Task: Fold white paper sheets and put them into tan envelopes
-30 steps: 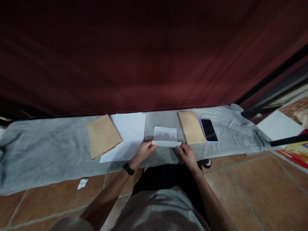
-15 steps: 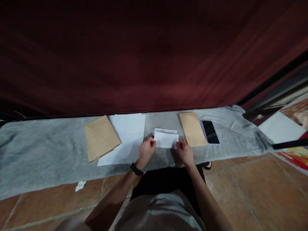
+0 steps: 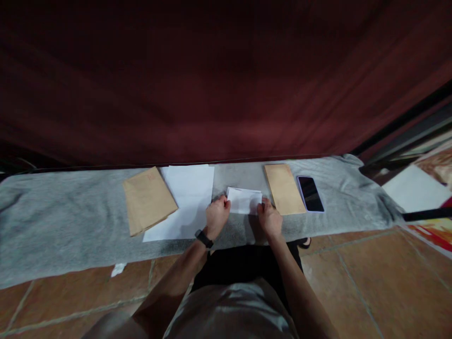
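Note:
A folded sheet of white paper lies on the grey cloth, between my two hands. My left hand pinches its left edge, the fingers closed. At the opposite edge my right hand grips the paper, its fingers closed too. A narrow gap shows between the layers along the paper's far edge. Just beyond my right hand lies a single brown envelope. To the left of my left hand are flat white sheets, partly covered by a stack of brown envelopes.
A phone with a dark screen lies right of the single envelope. The grey cloth covers a long narrow surface, backed by a dark red curtain. A crumpled white scrap is on the tiled floor.
The upper layer of the folded paper has moved away from me, so the far edges now nearly meet. Both hands have shifted slightly forward with it.

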{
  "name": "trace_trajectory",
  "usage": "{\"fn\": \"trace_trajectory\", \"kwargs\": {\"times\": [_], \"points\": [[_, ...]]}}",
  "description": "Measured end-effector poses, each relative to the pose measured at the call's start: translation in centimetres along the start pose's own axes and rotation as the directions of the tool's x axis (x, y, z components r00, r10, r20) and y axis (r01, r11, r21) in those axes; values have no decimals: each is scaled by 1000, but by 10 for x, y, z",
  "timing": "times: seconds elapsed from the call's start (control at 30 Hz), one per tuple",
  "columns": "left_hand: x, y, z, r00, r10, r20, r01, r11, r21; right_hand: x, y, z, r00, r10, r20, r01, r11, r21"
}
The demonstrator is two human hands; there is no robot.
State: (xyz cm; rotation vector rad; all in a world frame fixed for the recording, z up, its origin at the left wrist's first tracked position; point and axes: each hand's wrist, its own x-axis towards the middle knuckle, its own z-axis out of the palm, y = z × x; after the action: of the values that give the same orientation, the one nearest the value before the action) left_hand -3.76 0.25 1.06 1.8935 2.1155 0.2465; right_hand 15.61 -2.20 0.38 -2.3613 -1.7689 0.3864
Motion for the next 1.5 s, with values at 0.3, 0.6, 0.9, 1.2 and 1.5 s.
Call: {"fn": "trace_trajectory", "kwargs": {"times": [0.3,0.6,0.9,1.2,1.5], "points": [[5,4,-1,1000,-9,19,8,997,72,8,-1,16,922,-276,-272,248,960,-132],[9,7,-3,998,-13,54,8,995,98,12,1,36,871,-393,-294,403,915,-27],[8,9,-4,999,-8,44,2,992,127,-4,-12,52,880,-384,-279,375,923,-86],[3,11,-2,999,36,-39,-30,990,137,-4,-14,53,882,-371,-291,362,928,-87],[-15,31,31,828,555,-82,-551,832,64,-7,-10,55,864,-422,-275,406,907,-114]]}}
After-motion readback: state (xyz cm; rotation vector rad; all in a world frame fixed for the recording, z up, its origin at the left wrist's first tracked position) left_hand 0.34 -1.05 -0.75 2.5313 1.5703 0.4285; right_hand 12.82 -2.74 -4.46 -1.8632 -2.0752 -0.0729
